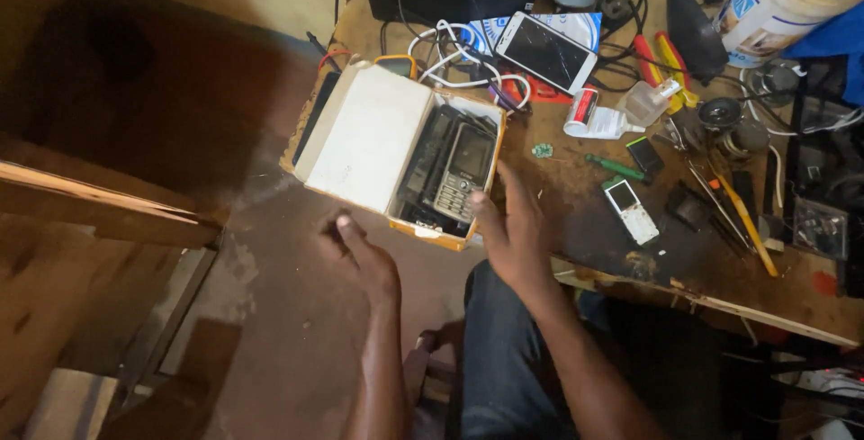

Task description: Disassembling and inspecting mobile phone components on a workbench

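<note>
A white cardboard box with orange-edged sides sat at the surface's left corner, holding old keypad phones. The right hand, fingers spread open, hovered at its 4 o'clock; the left hand, loosely curled and empty, at 6 o'clock.

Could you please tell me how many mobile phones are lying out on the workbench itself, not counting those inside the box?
2: a white smartphone with a cracked screen at the back, and a small white keypad phone near the front edge. Clutter may hide more.
</note>
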